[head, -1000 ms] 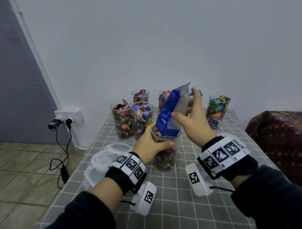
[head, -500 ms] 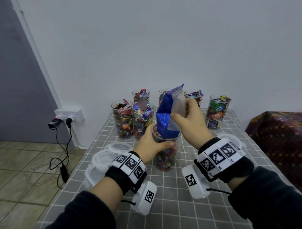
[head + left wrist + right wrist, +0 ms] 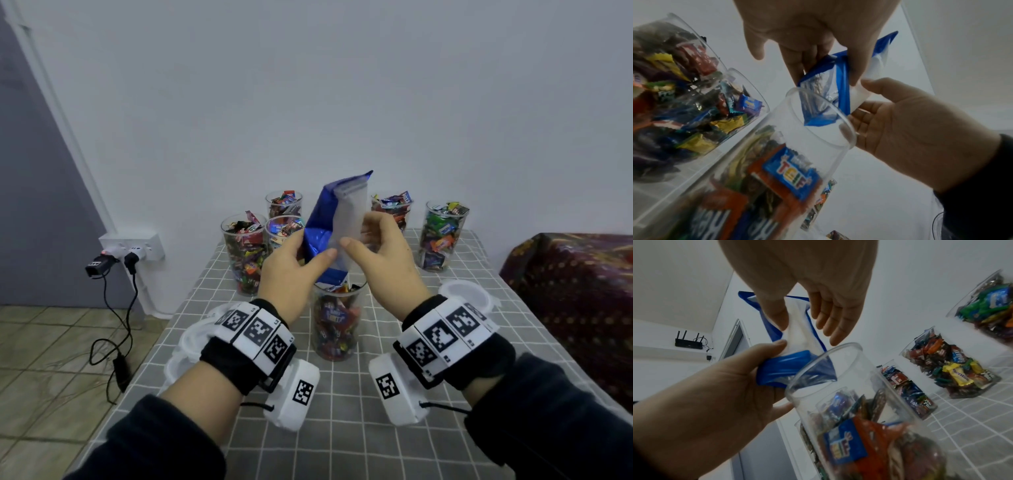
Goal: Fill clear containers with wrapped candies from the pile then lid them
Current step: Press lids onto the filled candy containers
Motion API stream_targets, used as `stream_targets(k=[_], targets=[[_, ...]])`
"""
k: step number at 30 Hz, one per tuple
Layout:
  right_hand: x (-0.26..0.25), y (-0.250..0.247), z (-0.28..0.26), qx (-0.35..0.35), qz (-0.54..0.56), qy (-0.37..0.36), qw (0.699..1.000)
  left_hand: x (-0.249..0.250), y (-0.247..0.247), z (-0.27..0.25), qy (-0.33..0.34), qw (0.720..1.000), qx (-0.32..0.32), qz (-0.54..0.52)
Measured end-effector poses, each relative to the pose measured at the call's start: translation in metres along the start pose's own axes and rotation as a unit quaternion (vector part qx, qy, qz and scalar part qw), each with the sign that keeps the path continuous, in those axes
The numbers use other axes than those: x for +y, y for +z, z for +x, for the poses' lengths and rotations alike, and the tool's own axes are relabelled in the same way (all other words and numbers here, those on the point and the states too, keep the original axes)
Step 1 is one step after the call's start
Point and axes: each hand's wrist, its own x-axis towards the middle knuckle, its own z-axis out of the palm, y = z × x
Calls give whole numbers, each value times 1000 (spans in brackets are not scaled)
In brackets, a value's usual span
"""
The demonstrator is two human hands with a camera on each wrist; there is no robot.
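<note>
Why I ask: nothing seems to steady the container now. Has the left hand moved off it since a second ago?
Yes. The left hand has risen from the front container rim to grip the blue bag.

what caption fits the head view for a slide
Both hands, left hand and right hand, hold a blue bag upended over a clear container.

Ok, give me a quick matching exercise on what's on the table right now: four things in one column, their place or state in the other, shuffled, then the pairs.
Things:
1. blue bag
2. front container
3. loose lid
4. power strip

Place or state:
A. on the wall, left of the table
B. flat on the tablecloth, right of the right hand
C. held by both hands, lower end in a container's mouth
D. partly filled with candies, unlidded

Pairs: 1-C, 2-D, 3-B, 4-A
</note>
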Motion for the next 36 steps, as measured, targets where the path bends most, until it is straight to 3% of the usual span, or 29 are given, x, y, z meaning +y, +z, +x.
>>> stream_targets(k=[5, 9, 15, 20, 25, 30, 36], targets=[[5, -1, -1, -55, 43, 37, 997, 7, 5, -3, -3, 999, -36, -11], [4, -9, 0, -22, 72, 42, 996, 16, 8, -4, 13, 999, -52, 0], [10, -38, 0, 91, 217, 133, 963, 33, 23, -26, 75, 995, 59, -42], [19, -84, -12, 144, 280, 152, 937, 37, 60, -60, 5, 992, -66, -106], [34, -137, -43, 195, 328, 199, 903, 12, 114, -97, -59, 967, -242, 52], [56, -185, -110, 290, 299, 236, 878, 3, 164, -132, -3, 912, -367, 182], [70, -244, -204, 406, 279, 261, 830, -10, 212, -153, 91, 841, -415, 334]])
